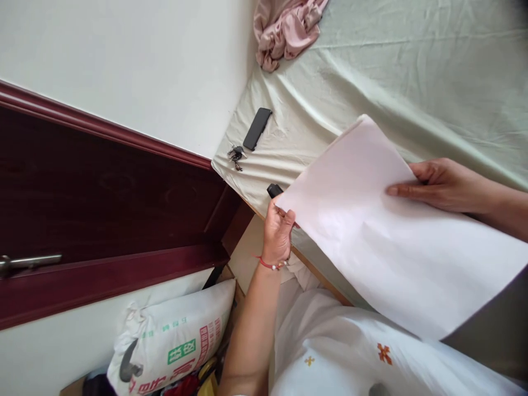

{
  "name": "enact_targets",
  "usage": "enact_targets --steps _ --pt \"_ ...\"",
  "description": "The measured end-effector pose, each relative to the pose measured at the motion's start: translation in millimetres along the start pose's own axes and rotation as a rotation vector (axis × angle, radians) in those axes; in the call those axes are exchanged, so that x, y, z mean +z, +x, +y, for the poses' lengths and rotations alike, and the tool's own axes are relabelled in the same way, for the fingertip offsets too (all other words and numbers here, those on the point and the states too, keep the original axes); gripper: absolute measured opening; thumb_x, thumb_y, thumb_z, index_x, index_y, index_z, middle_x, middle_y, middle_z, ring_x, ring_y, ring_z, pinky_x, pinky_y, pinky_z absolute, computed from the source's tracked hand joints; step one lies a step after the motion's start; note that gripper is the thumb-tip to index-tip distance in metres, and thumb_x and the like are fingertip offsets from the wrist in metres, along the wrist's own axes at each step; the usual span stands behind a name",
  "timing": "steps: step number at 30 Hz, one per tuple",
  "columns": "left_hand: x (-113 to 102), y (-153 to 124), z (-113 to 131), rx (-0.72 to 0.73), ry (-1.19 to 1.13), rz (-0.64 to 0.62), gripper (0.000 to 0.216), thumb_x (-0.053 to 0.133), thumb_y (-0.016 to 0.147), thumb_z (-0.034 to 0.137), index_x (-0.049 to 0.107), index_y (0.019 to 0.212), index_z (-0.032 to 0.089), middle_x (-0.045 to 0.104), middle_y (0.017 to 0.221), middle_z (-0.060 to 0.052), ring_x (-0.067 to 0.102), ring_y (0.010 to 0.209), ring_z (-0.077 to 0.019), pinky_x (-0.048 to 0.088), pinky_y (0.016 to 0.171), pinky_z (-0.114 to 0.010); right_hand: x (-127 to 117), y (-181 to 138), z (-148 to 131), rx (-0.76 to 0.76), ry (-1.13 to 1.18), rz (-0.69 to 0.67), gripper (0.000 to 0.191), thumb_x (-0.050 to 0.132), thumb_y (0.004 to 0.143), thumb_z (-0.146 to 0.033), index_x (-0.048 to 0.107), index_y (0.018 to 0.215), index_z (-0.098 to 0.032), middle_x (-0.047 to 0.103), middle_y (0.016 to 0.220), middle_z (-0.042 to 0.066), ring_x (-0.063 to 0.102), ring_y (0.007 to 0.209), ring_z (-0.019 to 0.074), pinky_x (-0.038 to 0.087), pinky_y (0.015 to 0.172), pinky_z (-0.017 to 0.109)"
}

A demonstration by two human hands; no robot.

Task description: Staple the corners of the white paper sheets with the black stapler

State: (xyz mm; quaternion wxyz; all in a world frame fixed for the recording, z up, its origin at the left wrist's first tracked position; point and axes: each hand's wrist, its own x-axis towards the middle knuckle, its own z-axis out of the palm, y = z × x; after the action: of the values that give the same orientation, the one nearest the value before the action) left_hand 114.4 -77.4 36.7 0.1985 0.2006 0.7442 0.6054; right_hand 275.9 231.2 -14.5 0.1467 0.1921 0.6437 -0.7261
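A large sheet of white paper, perhaps more than one layer, spans the space between my two hands above the edge of a bed. My left hand pinches its left corner between thumb and fingers; a red beaded string circles that wrist. On the far long side, my right hand grips the paper, thumb on top and the other fingers partly hidden beneath. Just behind my left hand lies a small black object, mostly covered, whose kind I cannot make out.
A pale green sheet covers the bed. On it lie a black rectangular case, a bunch of keys and a crumpled pink cloth. At left are a dark red door and a stuffed white sack.
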Motion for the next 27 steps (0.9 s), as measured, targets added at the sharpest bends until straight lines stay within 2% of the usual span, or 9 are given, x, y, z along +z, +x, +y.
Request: enact_targets --steps 1,2,4,6,8,13,19,24,27 --pt "3.5 -9.4 -10.5 -0.053 -0.066 0.034 0.056 0.07 0.087 0.062 0.057 0.128 0.025 0.071 0.115 -0.008 0.07 0.089 -0.0177 0.056 0.074 -0.026 0.7 0.0 -0.9 0.017 0.033 0.008 0.07 0.078 0.071 -0.066 0.068 0.12 -0.016 0.074 0.102 0.011 0.073 0.076 0.0242 0.058 0.052 0.028" --pt "8.4 -18.3 -18.5 -0.1 -0.116 0.024 0.06 0.07 0.085 0.065 0.058 0.128 0.025 0.071 0.117 -0.008 0.071 0.095 -0.0201 0.057 0.08 -0.029 0.9 0.1 -1.3 0.018 0.056 0.021 0.073 0.078 0.071 -0.066 0.067 0.124 -0.017 0.074 0.103 0.01 0.073 0.077 0.0243 0.06 0.054 0.029" --pt "21.2 -32.3 -26.2 -0.154 -0.189 0.001 0.068 0.07 0.082 0.071 0.061 0.131 0.024 0.071 0.125 -0.011 0.068 0.118 -0.0265 0.055 0.1 -0.037 0.1 0.4 -0.9 0.033 0.064 0.023 0.076 0.08 0.069 -0.065 0.067 0.127 -0.018 0.074 0.103 0.01 0.073 0.077 0.0246 0.063 0.058 0.033" --pt "35.9 -39.1 -24.2 -0.199 -0.266 -0.004 0.072 0.074 0.079 0.069 0.062 0.135 0.024 0.07 0.132 -0.011 0.06 0.134 -0.0288 0.046 0.116 -0.039 -1.9 1.0 0.5 0.065 0.025 0.003 0.075 0.082 0.066 -0.065 0.07 0.122 -0.017 0.074 0.102 0.01 0.073 0.078 0.0251 0.064 0.061 0.035" --pt "49.2 -38.8 -16.9 -0.243 -0.321 0.019 0.072 0.081 0.077 0.06 0.063 0.137 0.025 0.07 0.136 -0.01 0.056 0.139 -0.0283 0.039 0.122 -0.04 -4.2 1.6 1.6 0.096 -0.026 -0.03 0.072 0.083 0.064 -0.065 0.072 0.113 -0.014 0.074 0.099 0.011 0.072 0.077 0.0251 0.062 0.059 0.033" --pt "63.7 -29.9 -4.7 -0.29 -0.423 0.078 0.074 0.092 0.07 0.042 0.064 0.137 0.026 0.073 0.131 -0.007 0.062 0.132 -0.0281 0.041 0.121 -0.044 -6.3 2.4 -0.2 0.142 -0.043 -0.074 0.069 0.082 0.063 -0.068 0.074 0.103 -0.012 0.074 0.094 0.012 0.071 0.075 0.0244 0.057 0.054 0.029" --pt "55.0 -28.4 -4.7 -0.266 -0.461 0.129 0.08 0.094 0.067 0.038 0.062 0.14 0.028 0.071 0.135 -0.008 0.062 0.132 -0.0296 0.044 0.119 -0.045 -5.4 1.8 -3.6 0.158 -0.098 -0.147 0.071 0.08 0.062 -0.07 0.074 0.102 -0.011 0.073 0.088 0.011 0.068 0.067 0.021 0.053 0.049 0.026" --pt "57.1 -21.8 11.7 -0.121 -0.526 0.054 0.102 0.092 0.068 0.024 0.041 0.154 0.045 0.059 0.151 -0.001 0.056 0.14 -0.0294 0.045 0.118 -0.045 -6.3 1.3 2.6 0.106 -0.155 -0.165 0.067 0.079 0.066 -0.068 0.074 0.099 -0.01 0.073 0.094 0.012 0.071 0.075 0.0239 0.057 0.057 0.028" --pt "59.4 -17.0 19.6 -0.086 -0.555 -0.018 0.106 0.092 0.068 0.018 0.039 0.154 0.049 0.057 0.153 0.002 0.054 0.142 -0.0286 0.046 0.118 -0.044 -7.6 3.0 9.5 0.009 -0.172 -0.133 0.062 0.081 0.068 -0.061 0.074 0.104 -0.012 0.073 0.101 0.011 0.072 0.086 0.0255 0.062 0.068 0.03"
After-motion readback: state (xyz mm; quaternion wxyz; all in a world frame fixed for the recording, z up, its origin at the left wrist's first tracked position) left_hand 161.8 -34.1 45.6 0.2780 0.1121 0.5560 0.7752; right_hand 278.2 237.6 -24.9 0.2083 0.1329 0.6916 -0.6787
